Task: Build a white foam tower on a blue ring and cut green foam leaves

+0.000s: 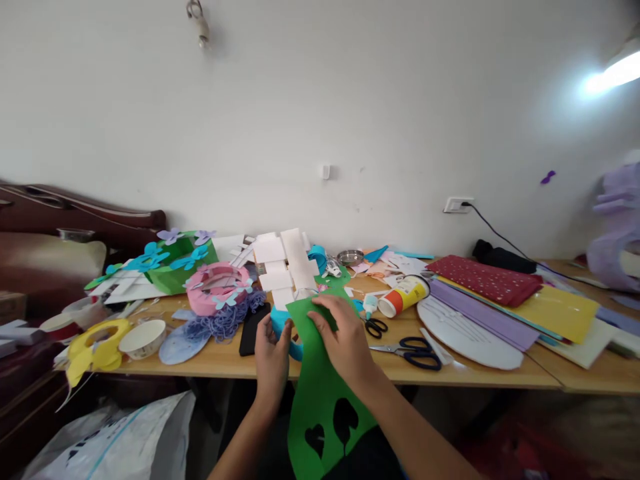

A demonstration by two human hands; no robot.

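A green foam sheet [320, 393] with two heart-shaped cut-outs hangs over the front edge of the wooden table [475, 373]. My right hand [345, 340] lies flat on its upper end, pressing it down. Under that end sits a blue ring-shaped piece [280, 328]. My left hand [273, 353] grips the sheet's left edge where it meets the blue piece. A white cut-out cardboard shape [287, 267] lies just beyond the sheet.
Black-handled scissors [413, 350], smaller scissors [376, 327] and a toppled glue tube [403, 295] lie right of my hands. A black phone [253, 329], a pink ring [217, 287], a purple fringe and a white bowl [143, 337] are left. Coloured sheets [525, 300] stack at right.
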